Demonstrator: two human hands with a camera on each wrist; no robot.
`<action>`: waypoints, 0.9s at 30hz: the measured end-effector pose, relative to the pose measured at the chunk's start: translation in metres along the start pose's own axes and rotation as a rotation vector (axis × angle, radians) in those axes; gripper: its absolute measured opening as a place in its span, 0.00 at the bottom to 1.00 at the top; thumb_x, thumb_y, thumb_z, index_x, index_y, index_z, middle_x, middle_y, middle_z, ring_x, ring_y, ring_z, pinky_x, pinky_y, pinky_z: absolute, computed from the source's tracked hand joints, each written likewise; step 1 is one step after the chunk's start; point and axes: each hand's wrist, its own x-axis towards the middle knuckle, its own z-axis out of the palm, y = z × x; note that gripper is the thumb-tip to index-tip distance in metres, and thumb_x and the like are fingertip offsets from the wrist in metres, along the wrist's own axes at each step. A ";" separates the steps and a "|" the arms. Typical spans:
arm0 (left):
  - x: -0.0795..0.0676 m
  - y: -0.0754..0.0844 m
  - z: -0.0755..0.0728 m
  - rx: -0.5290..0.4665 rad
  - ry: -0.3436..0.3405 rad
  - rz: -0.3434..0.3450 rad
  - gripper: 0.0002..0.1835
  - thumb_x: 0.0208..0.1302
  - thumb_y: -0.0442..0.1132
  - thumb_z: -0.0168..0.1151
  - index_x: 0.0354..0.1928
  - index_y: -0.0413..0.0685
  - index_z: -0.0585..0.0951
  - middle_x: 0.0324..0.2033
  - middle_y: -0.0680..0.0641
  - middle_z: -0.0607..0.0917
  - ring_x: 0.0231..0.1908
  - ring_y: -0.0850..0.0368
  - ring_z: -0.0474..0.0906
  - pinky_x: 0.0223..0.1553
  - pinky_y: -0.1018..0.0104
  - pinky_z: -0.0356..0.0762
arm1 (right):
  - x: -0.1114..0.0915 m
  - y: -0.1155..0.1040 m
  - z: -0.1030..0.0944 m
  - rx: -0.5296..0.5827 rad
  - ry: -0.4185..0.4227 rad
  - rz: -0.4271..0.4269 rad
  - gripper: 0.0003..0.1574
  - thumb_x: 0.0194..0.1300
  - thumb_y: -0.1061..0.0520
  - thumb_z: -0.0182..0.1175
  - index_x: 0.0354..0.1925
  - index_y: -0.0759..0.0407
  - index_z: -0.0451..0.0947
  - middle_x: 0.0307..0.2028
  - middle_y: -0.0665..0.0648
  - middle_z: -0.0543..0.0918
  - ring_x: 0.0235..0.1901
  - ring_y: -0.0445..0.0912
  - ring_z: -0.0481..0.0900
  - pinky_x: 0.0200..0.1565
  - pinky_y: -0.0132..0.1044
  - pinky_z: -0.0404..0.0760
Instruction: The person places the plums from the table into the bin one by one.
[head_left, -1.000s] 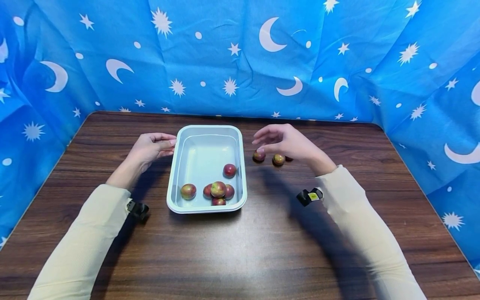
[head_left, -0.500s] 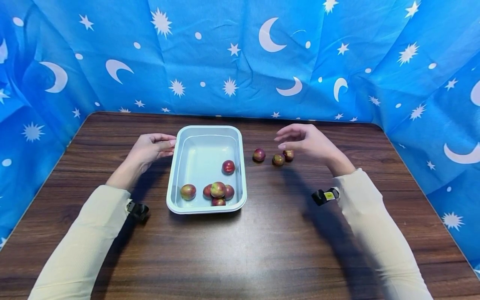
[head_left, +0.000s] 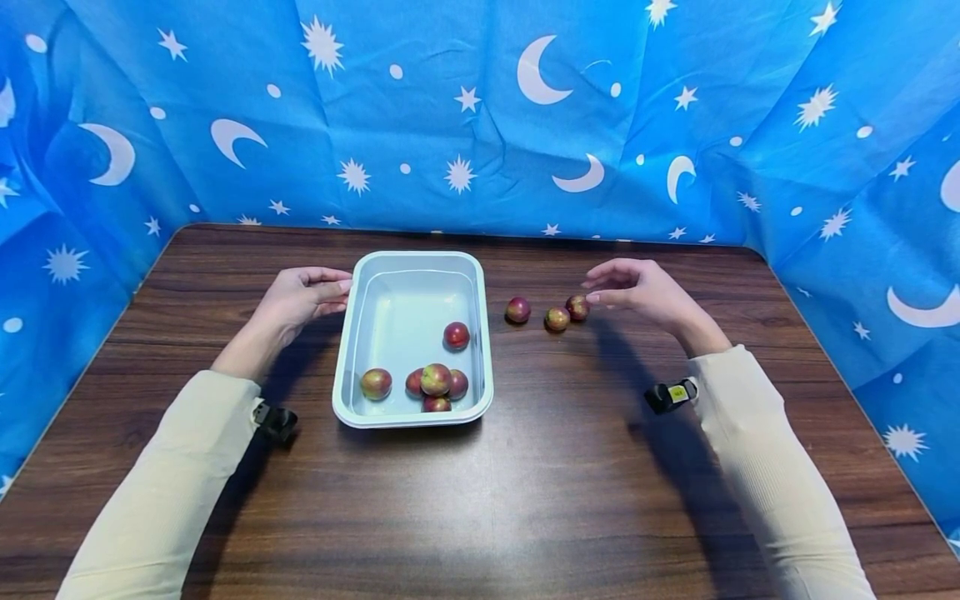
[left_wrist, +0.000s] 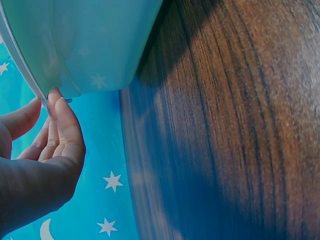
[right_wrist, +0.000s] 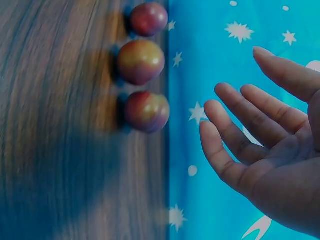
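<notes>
My left hand [head_left: 296, 304] holds the left rim of a white plastic tub [head_left: 405, 287]; the left wrist view shows its thumb and fingertips [left_wrist: 56, 95] pinching that rim. Several red and yellow-green plums [head_left: 376, 383] lie in the tub, most bunched toward its near end. To the tub's right, three plums sit on the table: a dark red plum [head_left: 517, 310], a yellowish plum [head_left: 557, 319] and a reddish plum [head_left: 577, 307]. Just right of the last one hovers my right hand [head_left: 648, 296], its fingers spread and relaxed. In the right wrist view nothing is in its palm.
The dark wood-grain table [head_left: 487, 500] ends at the back against a blue cloth [head_left: 450, 108] with white moons and stars. That cloth also rises along both sides. A black strap [head_left: 670, 394] is on the right wrist, another strap [head_left: 276, 422] on the left.
My right hand has moved right, away from the tub and past the loose plums. The red plum in the tub has rolled slightly. My left hand stays on the rim.
</notes>
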 end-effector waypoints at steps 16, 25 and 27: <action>0.002 -0.001 0.000 0.017 0.008 -0.009 0.19 0.64 0.34 0.55 0.52 0.27 0.70 0.28 0.54 0.82 0.28 0.64 0.80 0.42 0.65 0.80 | 0.006 0.031 -0.001 0.008 0.014 0.137 0.27 0.60 0.53 0.61 0.54 0.64 0.70 0.46 0.62 0.75 0.43 0.57 0.75 0.45 0.46 0.79; 0.003 -0.001 0.000 -0.026 -0.002 -0.013 0.19 0.64 0.33 0.55 0.52 0.26 0.70 0.28 0.54 0.82 0.28 0.64 0.80 0.42 0.65 0.80 | 0.017 0.047 0.007 0.107 -0.030 0.136 0.28 0.61 0.57 0.60 0.56 0.69 0.67 0.47 0.66 0.74 0.42 0.53 0.76 0.45 0.45 0.80; 0.003 -0.001 0.000 -0.027 -0.002 -0.015 0.19 0.64 0.33 0.56 0.52 0.26 0.70 0.28 0.54 0.82 0.28 0.64 0.80 0.42 0.65 0.80 | 0.019 0.050 0.009 0.124 -0.030 0.137 0.27 0.61 0.59 0.60 0.56 0.70 0.67 0.48 0.67 0.74 0.40 0.50 0.77 0.44 0.44 0.80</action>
